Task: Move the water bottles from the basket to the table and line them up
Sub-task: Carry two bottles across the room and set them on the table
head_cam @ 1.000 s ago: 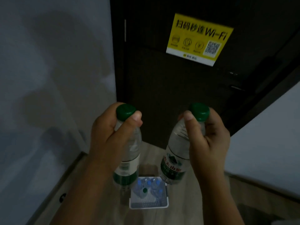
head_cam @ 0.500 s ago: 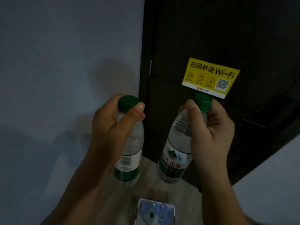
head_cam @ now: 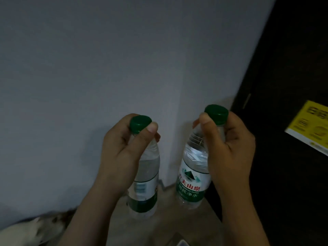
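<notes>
Hands (head_cam: 124,153) (head_cam: 229,148) each close around the neck of a clear plastic water bottle with a green cap, the left bottle (head_cam: 145,185) and the right bottle (head_cam: 193,178) hanging upright, long axes vertical, side by side before the pale grey wall (head_cam: 106,59). No tabletop shows against that wall, so which hand is nearer cannot be told.

Two bottles (head_cam: 144,176) (head_cam: 192,174), one per hand (head_cam: 124,153) (head_cam: 229,148)
</notes>
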Tool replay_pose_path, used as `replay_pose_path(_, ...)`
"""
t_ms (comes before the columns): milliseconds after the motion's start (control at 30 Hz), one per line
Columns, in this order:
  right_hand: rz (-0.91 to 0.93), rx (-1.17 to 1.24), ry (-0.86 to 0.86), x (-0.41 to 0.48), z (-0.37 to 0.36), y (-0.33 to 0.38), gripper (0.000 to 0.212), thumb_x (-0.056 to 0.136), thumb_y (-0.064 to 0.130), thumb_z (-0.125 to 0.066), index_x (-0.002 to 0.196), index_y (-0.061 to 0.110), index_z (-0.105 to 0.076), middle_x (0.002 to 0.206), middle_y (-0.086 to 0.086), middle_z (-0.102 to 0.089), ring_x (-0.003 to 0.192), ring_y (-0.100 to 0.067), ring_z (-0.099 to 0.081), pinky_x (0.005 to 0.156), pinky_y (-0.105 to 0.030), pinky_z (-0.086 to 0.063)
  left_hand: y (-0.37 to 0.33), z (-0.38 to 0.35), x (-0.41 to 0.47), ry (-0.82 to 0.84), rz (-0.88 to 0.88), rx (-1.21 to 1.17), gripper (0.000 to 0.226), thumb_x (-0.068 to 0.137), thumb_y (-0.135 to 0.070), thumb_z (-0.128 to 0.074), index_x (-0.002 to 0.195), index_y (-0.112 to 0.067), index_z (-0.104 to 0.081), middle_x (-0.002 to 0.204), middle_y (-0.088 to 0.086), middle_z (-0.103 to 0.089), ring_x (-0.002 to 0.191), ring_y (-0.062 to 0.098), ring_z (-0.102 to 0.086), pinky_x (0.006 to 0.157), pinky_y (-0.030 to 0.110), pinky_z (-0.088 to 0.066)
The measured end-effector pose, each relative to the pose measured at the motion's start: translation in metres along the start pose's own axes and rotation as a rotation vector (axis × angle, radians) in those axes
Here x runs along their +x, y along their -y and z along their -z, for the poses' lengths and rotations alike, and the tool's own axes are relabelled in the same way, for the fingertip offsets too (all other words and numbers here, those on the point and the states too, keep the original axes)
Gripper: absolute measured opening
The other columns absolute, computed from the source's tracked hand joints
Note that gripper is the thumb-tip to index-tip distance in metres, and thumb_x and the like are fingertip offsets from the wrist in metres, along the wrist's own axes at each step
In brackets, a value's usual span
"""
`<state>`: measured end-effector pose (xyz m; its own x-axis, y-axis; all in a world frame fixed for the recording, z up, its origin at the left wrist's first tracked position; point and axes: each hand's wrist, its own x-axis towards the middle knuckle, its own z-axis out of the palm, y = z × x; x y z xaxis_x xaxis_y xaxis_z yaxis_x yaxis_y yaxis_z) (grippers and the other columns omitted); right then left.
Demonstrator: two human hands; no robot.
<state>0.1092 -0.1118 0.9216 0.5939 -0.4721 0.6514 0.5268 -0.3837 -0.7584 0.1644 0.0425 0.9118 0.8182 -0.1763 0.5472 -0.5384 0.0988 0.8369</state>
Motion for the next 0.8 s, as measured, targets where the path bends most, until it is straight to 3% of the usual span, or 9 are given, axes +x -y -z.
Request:
replay_pose_path(200,-0.042,0.166,0.201,-0.02,-0.084,0.021,0.017,0.081,0.034,-0.064,0.079,0.018,-0.067,0.075,0.01,-0.069,0.066,0.004,-0.063,0.056,-0.005,-0.046,-0.024,0.09,-0.026,-0.233,-0.04,0.171,0.033,0.084,-0.037,-0.055,0.078,-0.006,-0.065,0.076,0.002,-0.068,0.073,0.012,-0.063,0.068,0.015,-0.047)
replay_pose_path(300,-0.003,0.155,0.302,-0.043,-0.135,0.038,0.02,0.081,0.045,-0.06,0.081,0.025,-0.066,0.08,0.017,-0.07,0.072,0.006,-0.064,0.058,-0.002,-0.044,-0.041,0.145,-0.051,-0.346,-0.041,0.269,0.033,0.084,-0.038,-0.054,0.078,-0.008,-0.065,0.076,0.003,-0.068,0.075,0.015,-0.064,0.069,0.018,-0.048)
replay_pose_path(467,0.05,0.354,0.472,-0.102,-0.22,0.082,0.018,0.085,0.041,-0.059,0.085,0.024,-0.065,0.081,0.012,-0.069,0.071,0.001,-0.064,0.061,-0.006,-0.046,-0.076,0.239,-0.104,-0.525,-0.04,0.453,0.032,0.084,-0.04,-0.055,0.078,-0.011,-0.065,0.076,0.001,-0.068,0.074,0.017,-0.064,0.069,0.025,-0.048)
replay_pose_path(633,0.05,0.486,0.61,-0.167,-0.288,0.126,0.025,0.085,0.042,-0.059,0.086,0.018,-0.066,0.079,0.011,-0.069,0.071,-0.001,-0.064,0.061,-0.008,-0.047,-0.114,0.313,-0.16,-0.724,-0.028,0.602,0.031,0.082,-0.044,-0.055,0.076,-0.016,-0.065,0.075,-0.003,-0.068,0.072,0.011,-0.063,0.068,0.018,-0.045)
replay_pose_path(800,0.093,0.586,0.787,-0.219,-0.339,0.167,0.024,0.086,0.041,-0.058,0.087,0.018,-0.066,0.081,0.011,-0.069,0.072,-0.002,-0.064,0.061,-0.007,-0.046,-0.145,0.361,-0.214,-0.896,0.0,0.666,0.03,0.083,-0.044,-0.055,0.076,-0.016,-0.064,0.076,0.002,-0.067,0.075,0.018,-0.063,0.071,0.029,-0.048)
